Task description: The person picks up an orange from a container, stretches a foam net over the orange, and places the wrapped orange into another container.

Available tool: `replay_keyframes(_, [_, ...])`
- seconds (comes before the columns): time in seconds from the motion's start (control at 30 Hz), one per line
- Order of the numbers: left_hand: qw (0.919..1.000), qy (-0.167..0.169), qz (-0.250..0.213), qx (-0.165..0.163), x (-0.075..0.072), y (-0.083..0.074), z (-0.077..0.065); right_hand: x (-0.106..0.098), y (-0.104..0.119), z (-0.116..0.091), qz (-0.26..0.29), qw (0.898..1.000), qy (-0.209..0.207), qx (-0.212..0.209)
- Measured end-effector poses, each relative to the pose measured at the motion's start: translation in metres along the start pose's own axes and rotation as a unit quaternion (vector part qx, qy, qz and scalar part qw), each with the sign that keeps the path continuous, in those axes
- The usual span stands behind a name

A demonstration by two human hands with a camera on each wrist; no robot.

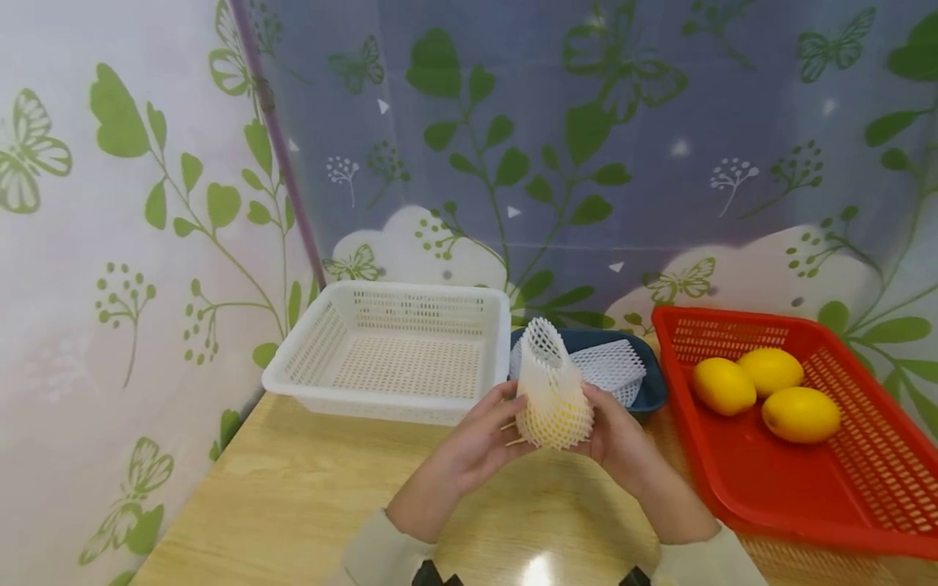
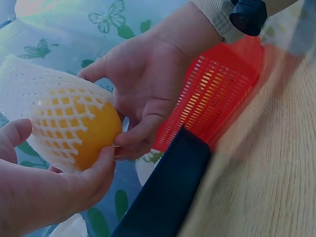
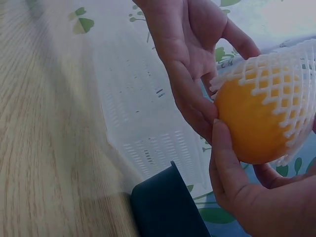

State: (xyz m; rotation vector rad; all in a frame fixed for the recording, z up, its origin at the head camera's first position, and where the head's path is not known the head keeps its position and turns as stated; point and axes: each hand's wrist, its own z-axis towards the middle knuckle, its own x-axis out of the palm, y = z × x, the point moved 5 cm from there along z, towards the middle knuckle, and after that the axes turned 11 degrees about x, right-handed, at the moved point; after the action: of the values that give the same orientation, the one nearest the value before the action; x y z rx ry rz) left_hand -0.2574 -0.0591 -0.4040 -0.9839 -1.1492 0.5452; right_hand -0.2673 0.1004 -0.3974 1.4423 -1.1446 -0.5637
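A yellow lemon (image 2: pixel 104 129) sits inside a white foam net sleeve (image 1: pixel 544 358), its lower end bare and the sleeve's narrower top standing up above it. My left hand (image 1: pixel 479 439) holds it from the left. From the right, my right hand (image 1: pixel 623 443) grips the same netted fruit. In the right wrist view, fingers of both hands meet by the bare end of the lemon (image 3: pixel 249 126). Behind the hands, a dark blue bin (image 1: pixel 655 391) contains more flattened foam nets (image 1: pixel 611 366); the held lemon partly hides it.
On the left stands a white perforated basket (image 1: pixel 388 407) with nothing seen inside. A red basket (image 1: pixel 791 496) on the right contains three lemons (image 1: pixel 801 415). All stand on a wooden table (image 1: pixel 293 488), with a leaf-patterned curtain (image 1: pixel 469 187) behind.
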Motion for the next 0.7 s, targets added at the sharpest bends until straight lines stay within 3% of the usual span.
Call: replay_keyframes(0.7, [0.9999,0.013,0.007,0.004,-0.0046,-0.0043,-0.0002,-0.0069,-0.0012,-0.0014,0.028,1.000,0.005,-0.006])
